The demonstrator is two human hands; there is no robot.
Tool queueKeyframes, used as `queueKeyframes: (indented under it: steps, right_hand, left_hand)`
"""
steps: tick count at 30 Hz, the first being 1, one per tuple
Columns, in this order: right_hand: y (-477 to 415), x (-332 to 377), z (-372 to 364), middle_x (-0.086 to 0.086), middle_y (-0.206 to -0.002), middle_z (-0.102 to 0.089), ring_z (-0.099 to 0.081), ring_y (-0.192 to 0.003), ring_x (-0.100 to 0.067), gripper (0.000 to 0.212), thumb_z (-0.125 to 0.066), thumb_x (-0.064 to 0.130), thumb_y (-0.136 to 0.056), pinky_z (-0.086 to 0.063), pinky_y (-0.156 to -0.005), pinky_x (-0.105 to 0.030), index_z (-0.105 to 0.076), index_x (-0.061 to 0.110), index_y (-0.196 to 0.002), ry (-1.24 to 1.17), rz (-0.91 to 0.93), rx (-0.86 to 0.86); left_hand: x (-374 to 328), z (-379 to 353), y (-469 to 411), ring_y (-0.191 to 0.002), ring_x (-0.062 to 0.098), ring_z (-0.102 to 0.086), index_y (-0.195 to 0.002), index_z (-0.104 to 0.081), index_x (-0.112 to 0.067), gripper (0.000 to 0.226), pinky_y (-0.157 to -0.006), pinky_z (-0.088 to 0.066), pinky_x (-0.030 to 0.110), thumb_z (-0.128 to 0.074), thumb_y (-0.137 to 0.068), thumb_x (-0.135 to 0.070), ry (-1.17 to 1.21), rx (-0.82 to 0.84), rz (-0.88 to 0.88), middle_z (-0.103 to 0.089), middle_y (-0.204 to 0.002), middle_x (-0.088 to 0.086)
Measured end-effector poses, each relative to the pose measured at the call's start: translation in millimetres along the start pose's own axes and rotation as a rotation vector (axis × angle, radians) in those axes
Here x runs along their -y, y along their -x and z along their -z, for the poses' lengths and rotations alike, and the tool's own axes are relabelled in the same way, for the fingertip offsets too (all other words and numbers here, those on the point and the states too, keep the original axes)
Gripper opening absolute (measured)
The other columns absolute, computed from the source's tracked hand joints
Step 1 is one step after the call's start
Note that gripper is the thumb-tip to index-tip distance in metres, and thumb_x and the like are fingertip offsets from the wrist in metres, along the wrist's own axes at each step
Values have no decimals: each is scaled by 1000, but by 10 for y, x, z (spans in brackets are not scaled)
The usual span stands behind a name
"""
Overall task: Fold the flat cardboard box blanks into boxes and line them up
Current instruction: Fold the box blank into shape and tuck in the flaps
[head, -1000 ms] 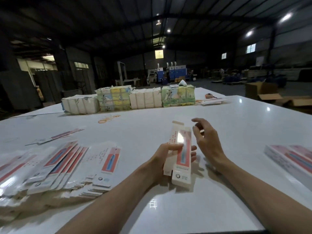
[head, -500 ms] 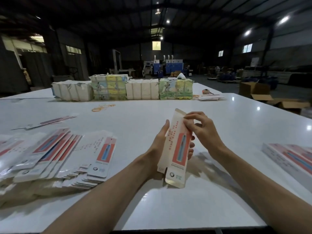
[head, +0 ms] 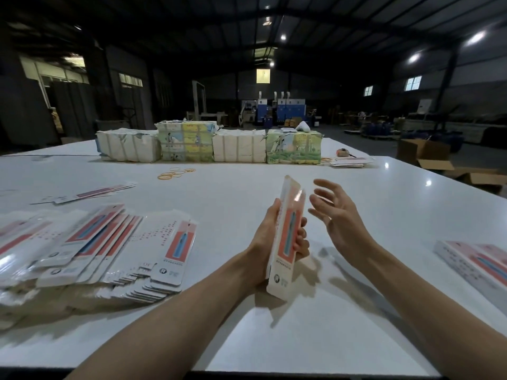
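Note:
My left hand grips a long white box with a red panel, standing on end above the white table. Thumb lies on its left side, fingers curl round its right. My right hand hovers just right of the box top with fingers spread, touching nothing. A fanned pile of flat box blanks lies on the table to the left. Folded boxes lie side by side at the right edge.
Wrapped bundles of stock stand in a row across the far side of the table. Loose rubber bands lie in front of them. A few stray blanks lie far left. Cardboard cartons stand off the table's right.
My right hand has let go of the box's top flap and drawn away to the right with fingers spread. My left hand still holds the box, now turned a little more edge-on.

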State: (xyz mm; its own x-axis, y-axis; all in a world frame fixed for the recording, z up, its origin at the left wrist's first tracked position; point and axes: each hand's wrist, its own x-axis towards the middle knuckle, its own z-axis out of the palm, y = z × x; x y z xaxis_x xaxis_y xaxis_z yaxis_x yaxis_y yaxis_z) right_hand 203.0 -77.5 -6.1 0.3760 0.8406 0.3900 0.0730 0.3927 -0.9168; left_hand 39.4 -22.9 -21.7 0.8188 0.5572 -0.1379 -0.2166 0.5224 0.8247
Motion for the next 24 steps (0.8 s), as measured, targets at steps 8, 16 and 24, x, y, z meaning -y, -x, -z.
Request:
queueKeyframes:
  steps: [8,16,24]
  right_hand:
    - [139,-79,-166,-9,-108,-77,-75,-103,-31,41,-66,35,-94,-57,-99,-55,-58,24,-133,40,13,108]
    - [107,-55,-56,3,-116,-77,-74,-109,-25,40,-66,39,-99,-57,-101,-53,-58,32,-138,156,79,120]
    - [76,-56,-10,6,-114,-77,-75,-107,-21,43,-70,57,-93,-63,-90,-41,-59,45,-133,220,82,142]
  left_hand:
    - [10,43,17,-71,19,-67,-134,-58,-13,73,-66,-58,32,-36,-101,-74,-97,-72,-97,-67,-84,11]
    - [27,79,-25,-94,20,-79,-140,-31,-71,39,-69,-66,39,-40,-110,-48,-530,-273,-568,-68,-119,-10]
    - [21,-26,14,-102,21,-75,-139,-20,-64,89,-76,-63,28,-84,-82,-43,-631,-100,-482,-57,-126,-11]
